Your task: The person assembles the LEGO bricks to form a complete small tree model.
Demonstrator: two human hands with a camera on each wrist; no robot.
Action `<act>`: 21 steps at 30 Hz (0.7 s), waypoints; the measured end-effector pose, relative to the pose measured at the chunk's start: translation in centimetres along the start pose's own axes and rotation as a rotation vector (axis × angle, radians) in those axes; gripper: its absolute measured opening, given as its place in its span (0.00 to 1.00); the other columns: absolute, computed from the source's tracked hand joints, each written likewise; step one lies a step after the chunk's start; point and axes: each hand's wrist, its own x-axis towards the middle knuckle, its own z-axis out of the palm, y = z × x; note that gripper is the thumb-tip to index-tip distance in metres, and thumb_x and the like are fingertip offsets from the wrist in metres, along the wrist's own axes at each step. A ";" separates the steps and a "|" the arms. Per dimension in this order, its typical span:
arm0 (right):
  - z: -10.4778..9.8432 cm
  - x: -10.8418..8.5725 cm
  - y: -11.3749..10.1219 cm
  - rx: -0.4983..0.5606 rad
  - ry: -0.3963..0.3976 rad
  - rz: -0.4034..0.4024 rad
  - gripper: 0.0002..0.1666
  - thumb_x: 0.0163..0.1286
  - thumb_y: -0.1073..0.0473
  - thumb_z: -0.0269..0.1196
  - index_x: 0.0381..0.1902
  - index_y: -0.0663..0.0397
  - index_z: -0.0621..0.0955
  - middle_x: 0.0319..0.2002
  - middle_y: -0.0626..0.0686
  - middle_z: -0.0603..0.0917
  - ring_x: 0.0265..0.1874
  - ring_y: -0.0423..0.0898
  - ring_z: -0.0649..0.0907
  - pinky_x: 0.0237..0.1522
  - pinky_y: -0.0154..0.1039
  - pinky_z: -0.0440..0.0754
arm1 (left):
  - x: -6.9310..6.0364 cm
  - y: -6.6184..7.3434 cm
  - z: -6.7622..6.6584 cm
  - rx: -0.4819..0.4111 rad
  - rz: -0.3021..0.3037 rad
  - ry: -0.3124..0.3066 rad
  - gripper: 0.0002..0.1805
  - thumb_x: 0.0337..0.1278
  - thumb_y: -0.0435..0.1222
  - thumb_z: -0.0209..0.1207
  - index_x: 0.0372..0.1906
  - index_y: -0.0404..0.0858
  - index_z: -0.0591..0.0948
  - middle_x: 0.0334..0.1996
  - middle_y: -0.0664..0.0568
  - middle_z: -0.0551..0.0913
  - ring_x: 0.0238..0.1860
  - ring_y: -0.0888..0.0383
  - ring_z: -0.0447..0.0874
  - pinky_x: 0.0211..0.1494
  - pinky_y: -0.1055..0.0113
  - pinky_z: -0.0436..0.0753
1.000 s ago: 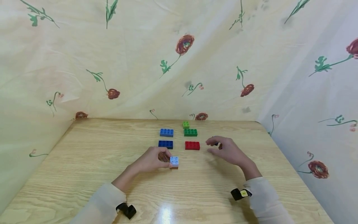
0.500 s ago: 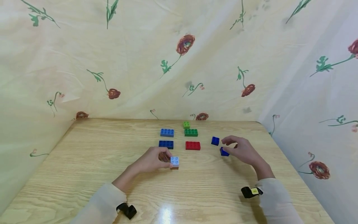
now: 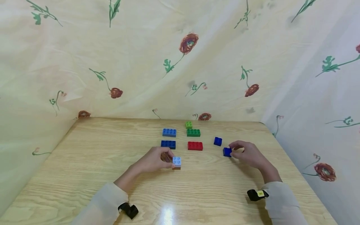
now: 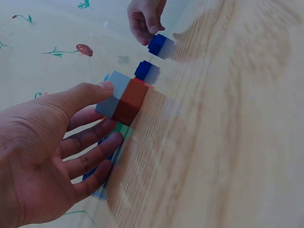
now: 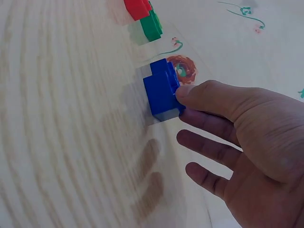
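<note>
Thumb and forefinger of my left hand (image 3: pixel 154 161) pinch a small light blue brick (image 3: pixel 176 160) stacked on a brown brick (image 4: pixel 130 102). Its other fingers spread loosely beneath in the left wrist view. On the right, my right hand (image 3: pixel 249 153) has thumb and forefinger at the right side of a small dark blue brick (image 3: pixel 227 152), pinching its edge; the thumb (image 5: pixel 186 95) lies by the studs. A second small dark blue brick (image 3: pixel 217 141) sits just behind and left of it, partly hidden in the right wrist view.
Between the hands and the back edge lie a red brick (image 3: pixel 195 146), a navy brick (image 3: pixel 168 144), a blue brick (image 3: pixel 169 132), a green brick (image 3: pixel 193 132) and a small lime brick (image 3: pixel 188 125). A flowered cloth (image 3: pixel 135 62) hangs behind the wooden table (image 3: pixel 112 137).
My right hand has moved rightward, uncovering both small dark blue bricks, and its fingers have shifted to the nearer one's right side. The left hand keeps its place on the stacked bricks.
</note>
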 end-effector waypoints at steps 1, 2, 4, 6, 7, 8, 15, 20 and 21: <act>0.0 0.0 0.0 0.004 -0.005 0.002 0.20 0.70 0.57 0.68 0.58 0.57 0.83 0.53 0.59 0.87 0.54 0.57 0.83 0.48 0.49 0.83 | 0.0 0.0 0.0 0.002 0.001 0.000 0.13 0.59 0.41 0.73 0.46 0.45 0.85 0.40 0.56 0.88 0.41 0.61 0.86 0.45 0.68 0.85; 0.1 0.0 0.1 0.005 -0.008 0.004 0.20 0.70 0.57 0.68 0.58 0.57 0.83 0.52 0.59 0.87 0.53 0.57 0.83 0.50 0.50 0.84 | 0.0 0.0 0.0 0.002 0.000 0.001 0.13 0.59 0.41 0.73 0.46 0.45 0.85 0.40 0.56 0.88 0.41 0.61 0.86 0.45 0.68 0.85; 0.2 0.0 0.2 0.006 -0.014 0.011 0.20 0.70 0.57 0.68 0.58 0.57 0.84 0.51 0.58 0.87 0.53 0.56 0.84 0.51 0.53 0.84 | 0.0 0.0 0.0 0.001 -0.001 0.002 0.13 0.59 0.41 0.73 0.46 0.45 0.85 0.40 0.56 0.88 0.41 0.61 0.86 0.45 0.68 0.85; 0.4 0.1 0.4 0.006 -0.019 0.016 0.20 0.70 0.57 0.68 0.57 0.57 0.84 0.51 0.58 0.88 0.52 0.55 0.84 0.52 0.54 0.85 | 0.0 0.0 0.0 0.000 -0.003 0.003 0.13 0.58 0.41 0.73 0.46 0.45 0.85 0.40 0.56 0.88 0.41 0.61 0.86 0.45 0.68 0.85; 0.4 0.1 0.5 0.004 -0.020 0.018 0.20 0.70 0.57 0.68 0.58 0.57 0.84 0.51 0.58 0.88 0.52 0.55 0.84 0.52 0.53 0.85 | 0.1 0.0 0.0 0.000 -0.003 0.003 0.13 0.58 0.41 0.73 0.46 0.45 0.85 0.40 0.56 0.88 0.41 0.61 0.86 0.45 0.68 0.85; 0.5 0.1 0.6 0.001 -0.018 0.019 0.20 0.70 0.57 0.68 0.58 0.58 0.84 0.51 0.58 0.88 0.52 0.55 0.84 0.52 0.53 0.85 | 0.1 0.0 0.0 0.000 0.000 0.003 0.13 0.58 0.41 0.74 0.46 0.45 0.85 0.40 0.56 0.88 0.41 0.61 0.86 0.45 0.68 0.85; 0.9 0.2 1.0 -0.005 -0.014 0.011 0.20 0.70 0.56 0.70 0.57 0.58 0.85 0.51 0.59 0.88 0.53 0.56 0.85 0.53 0.54 0.85 | 0.2 -0.2 0.0 0.001 -0.006 0.004 0.14 0.58 0.42 0.74 0.46 0.45 0.85 0.40 0.54 0.88 0.40 0.62 0.86 0.45 0.69 0.85; 1.0 0.1 0.9 -0.009 -0.009 0.007 0.20 0.70 0.55 0.69 0.57 0.57 0.85 0.51 0.59 0.88 0.52 0.55 0.85 0.53 0.54 0.86 | 0.2 -0.3 0.0 -0.004 -0.005 0.002 0.14 0.58 0.42 0.74 0.46 0.44 0.85 0.40 0.54 0.88 0.40 0.62 0.86 0.45 0.68 0.85; 1.0 0.1 0.8 -0.008 -0.006 0.004 0.20 0.70 0.55 0.69 0.57 0.57 0.84 0.51 0.59 0.88 0.52 0.55 0.85 0.52 0.53 0.86 | 0.2 -0.3 0.0 -0.005 -0.004 0.001 0.14 0.58 0.42 0.74 0.46 0.44 0.85 0.40 0.54 0.88 0.40 0.62 0.86 0.45 0.68 0.85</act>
